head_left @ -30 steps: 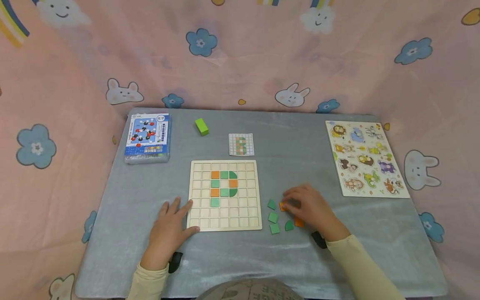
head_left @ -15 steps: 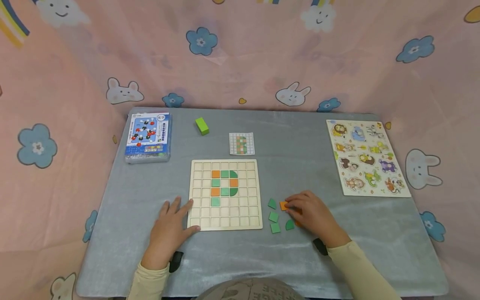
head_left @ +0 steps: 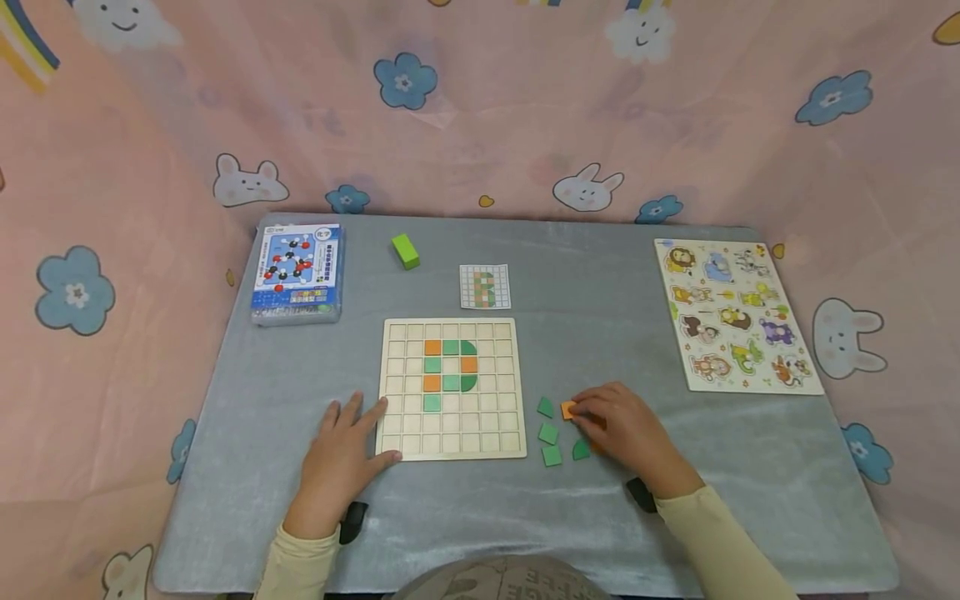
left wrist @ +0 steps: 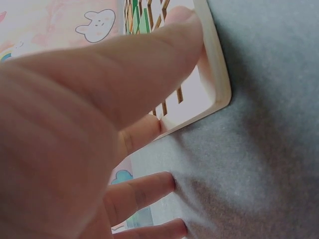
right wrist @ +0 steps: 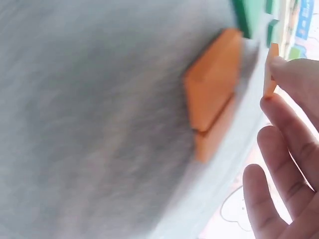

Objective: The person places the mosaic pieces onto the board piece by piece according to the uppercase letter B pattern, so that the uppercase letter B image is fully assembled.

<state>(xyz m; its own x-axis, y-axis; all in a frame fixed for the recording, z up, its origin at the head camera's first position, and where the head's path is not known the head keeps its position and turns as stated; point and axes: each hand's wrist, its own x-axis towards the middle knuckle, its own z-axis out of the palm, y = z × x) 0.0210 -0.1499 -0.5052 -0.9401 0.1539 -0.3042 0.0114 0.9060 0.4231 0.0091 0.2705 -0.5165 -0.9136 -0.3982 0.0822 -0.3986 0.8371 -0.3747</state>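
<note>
My left hand lies with fingers spread at the left front corner of a wooden grid board. Its thumb and a fingertip touch the board, while other fingertips are on the cloth in the left wrist view. Orange and green tiles fill some cells of the board. My right hand pinches an orange square tile between thumb and index finger, its other fingers loosely bent. Other orange tiles lie on the cloth, hidden under this hand in the head view. Green tiles lie between it and the board.
A small pattern card lies behind the board, with a lime-green block to its left. A boxed kit stands at the back left. An animal puzzle board lies at the right.
My right hand has shifted slightly toward me and to the right, covering the loose orange tiles near its palm. My left hand stays on the board's corner.
</note>
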